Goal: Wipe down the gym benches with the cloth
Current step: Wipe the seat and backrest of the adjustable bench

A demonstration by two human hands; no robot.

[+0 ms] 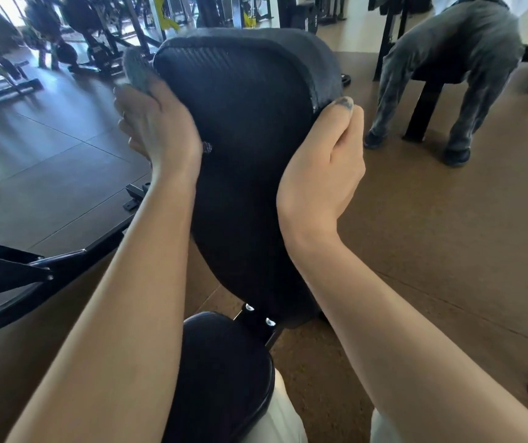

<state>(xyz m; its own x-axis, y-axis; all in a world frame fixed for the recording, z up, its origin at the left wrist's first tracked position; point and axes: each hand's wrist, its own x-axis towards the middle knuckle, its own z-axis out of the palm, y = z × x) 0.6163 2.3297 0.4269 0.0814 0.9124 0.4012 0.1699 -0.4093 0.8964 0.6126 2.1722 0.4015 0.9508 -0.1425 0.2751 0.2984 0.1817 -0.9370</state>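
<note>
A black padded bench backrest (249, 129) rises tilted in front of me, with its black seat pad (221, 372) below between my arms. My left hand (157, 126) presses a grey cloth (136, 70) against the backrest's upper left edge; the cloth sticks out above my fingers. My right hand (326, 167) grips the backrest's right edge, thumb on the front near the top corner, fingers hidden behind the pad.
A person in grey clothes (448, 68) bends over another black bench (428, 91) at the back right. Black machine frames (16, 270) lie at the left, and several dark exercise machines (74, 27) stand at the back left. Brown floor (432, 235) spreads to the right.
</note>
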